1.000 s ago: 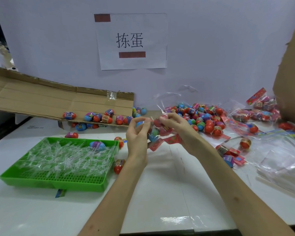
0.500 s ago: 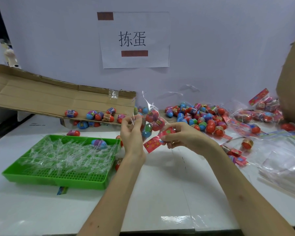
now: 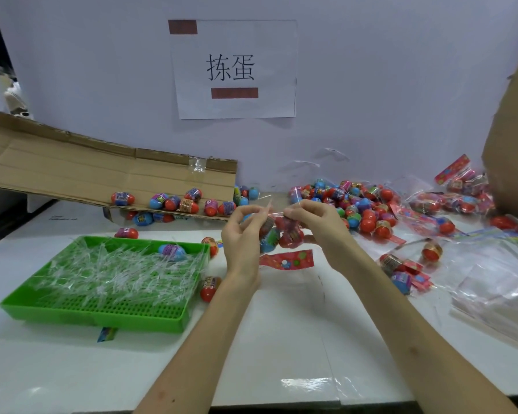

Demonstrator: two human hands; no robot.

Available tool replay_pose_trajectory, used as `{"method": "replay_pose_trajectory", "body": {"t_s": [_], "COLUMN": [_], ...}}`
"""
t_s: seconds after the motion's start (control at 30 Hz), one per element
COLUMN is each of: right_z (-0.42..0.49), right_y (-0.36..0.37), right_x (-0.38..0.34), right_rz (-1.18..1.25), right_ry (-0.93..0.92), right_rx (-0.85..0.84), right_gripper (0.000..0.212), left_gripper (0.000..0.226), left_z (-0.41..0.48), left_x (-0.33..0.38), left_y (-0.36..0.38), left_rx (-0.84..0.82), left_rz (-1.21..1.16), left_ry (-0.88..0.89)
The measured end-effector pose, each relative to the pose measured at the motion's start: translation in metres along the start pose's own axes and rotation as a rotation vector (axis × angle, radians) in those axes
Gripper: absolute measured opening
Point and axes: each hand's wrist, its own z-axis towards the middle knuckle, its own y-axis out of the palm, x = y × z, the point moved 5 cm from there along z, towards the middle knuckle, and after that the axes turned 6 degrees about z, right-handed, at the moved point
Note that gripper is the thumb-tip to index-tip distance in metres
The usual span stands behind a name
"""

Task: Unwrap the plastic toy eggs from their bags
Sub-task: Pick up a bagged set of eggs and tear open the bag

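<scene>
Egg bag (image 3: pixel 278 236) between left hand (image 3: pixel 242 234) and right hand (image 3: pixel 316 224), its top in both hands' pinch

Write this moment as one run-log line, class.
step: unwrapping | bag: held above table, eggs inside | left hand: pinches bag top | right hand: pinches bag top | red card: below hands

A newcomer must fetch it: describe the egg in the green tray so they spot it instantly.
Find the green tray on the left, heaped with clear plastic strips. Near its far right corner lies one blue-and-purple egg, the only egg inside the tray.
</scene>
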Motion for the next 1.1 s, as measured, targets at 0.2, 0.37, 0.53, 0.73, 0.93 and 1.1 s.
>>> {"method": "replay_pose_trajectory", "body": {"t_s": [0.2,0.37,0.53,0.73,0.93,1.1], "right_z": [-0.001,0.001,0.0,0.0,-0.001,-0.003], "right_y": [0.001,-0.004,0.005,0.002,0.003,0.006], "right_x": [0.0,0.002,0.006,0.007,0.006,0.004], "right_rz": [0.036,0.037,0.04,-0.027,-0.087,-0.07], "right_ry": [0.008,0.023,0.095,0.108,0.093,0.123], "right_rx": [-0.008,0.003,-0.074,-0.108,-0.082,-0.119], "right_gripper": [0.028,0.01,0.052,0.018,0.006,0.009], "left_gripper": [0.004,0.007,0.008,0.003,0.006,0.003], "left_z": [-0.002,-0.001,0.003,0.005,0.006,0.011], "left_x": [0.004,0.0,-0.001,-0.001,-0.002,-0.001], "left_y": [-0.001,-0.002,-0.014,-0.02,-0.021,-0.026], "left_rx": [0.021,0.021,0.157,0.2,0.176,0.196], "left_rz": [-0.022,-0.051,-0.165,-0.271,-0.273,-0.296], "left_ry": [-0.059,-0.088,-0.127,-0.164,-0.188,-0.2]}}
